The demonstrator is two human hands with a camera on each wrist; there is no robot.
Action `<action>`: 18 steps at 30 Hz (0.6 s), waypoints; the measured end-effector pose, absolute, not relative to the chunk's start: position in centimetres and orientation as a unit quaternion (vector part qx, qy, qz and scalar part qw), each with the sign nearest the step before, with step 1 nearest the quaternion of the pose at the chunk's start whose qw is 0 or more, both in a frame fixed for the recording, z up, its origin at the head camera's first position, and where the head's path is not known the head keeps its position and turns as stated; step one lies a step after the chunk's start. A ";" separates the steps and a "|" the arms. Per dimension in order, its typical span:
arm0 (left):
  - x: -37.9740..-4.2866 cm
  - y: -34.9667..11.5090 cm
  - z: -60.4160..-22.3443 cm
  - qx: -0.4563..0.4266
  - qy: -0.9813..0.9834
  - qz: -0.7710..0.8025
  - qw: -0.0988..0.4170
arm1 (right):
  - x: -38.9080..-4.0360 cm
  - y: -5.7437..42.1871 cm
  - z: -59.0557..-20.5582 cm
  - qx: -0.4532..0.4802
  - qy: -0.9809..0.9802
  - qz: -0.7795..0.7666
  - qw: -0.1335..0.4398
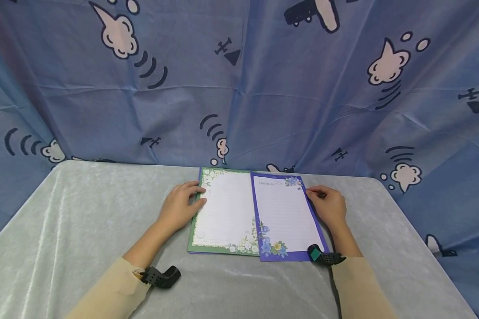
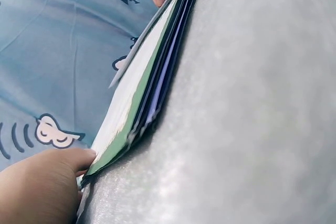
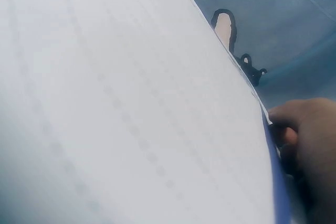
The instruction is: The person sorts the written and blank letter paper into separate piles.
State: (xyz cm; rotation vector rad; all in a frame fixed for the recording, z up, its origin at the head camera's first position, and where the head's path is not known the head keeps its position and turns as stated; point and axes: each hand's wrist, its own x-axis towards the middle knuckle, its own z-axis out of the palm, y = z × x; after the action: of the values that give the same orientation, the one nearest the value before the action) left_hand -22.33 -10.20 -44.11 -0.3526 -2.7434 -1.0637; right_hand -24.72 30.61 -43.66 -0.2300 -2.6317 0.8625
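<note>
A green-bordered sheet of stationery (image 1: 227, 208) with white flowers lies on a stack whose purple and dark edges (image 2: 163, 82) show in the left wrist view. Over its right side lies a lined, purple-bordered stationery sheet (image 1: 287, 212) with blue flowers, slightly turned. My left hand (image 1: 181, 206) rests at the green sheet's left edge, thumb and fingers apart on the border. On the other side, my right hand (image 1: 329, 206) pinches the purple sheet's right edge near the top between thumb and curled forefinger. The right wrist view shows this lined sheet (image 3: 136, 98) up close.
A pale grey velvety cloth (image 1: 104, 212) covers the table. Behind it hangs a blue curtain (image 1: 191, 88) printed with clouds and planes. Black wrist cameras (image 1: 161, 277) are strapped at both cuffs, the right one standing over the purple sheet's lower right corner.
</note>
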 end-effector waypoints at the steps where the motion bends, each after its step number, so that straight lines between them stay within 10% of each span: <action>1: -22.3 -10.2 -44.1 -0.119 -0.922 -0.358 0.089 | -24.7 30.6 -43.7 -0.081 -0.932 0.305 0.181; 18: -22.3 -10.3 -44.1 -0.121 -0.922 -0.358 0.085 | -24.7 30.5 -43.6 -0.083 -0.930 0.310 0.177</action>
State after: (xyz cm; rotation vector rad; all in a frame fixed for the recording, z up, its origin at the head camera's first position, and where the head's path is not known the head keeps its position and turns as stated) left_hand -22.27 -10.30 -44.06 -0.3608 -2.7484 -1.0681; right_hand -24.67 30.53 -43.62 -0.2336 -2.6331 0.8769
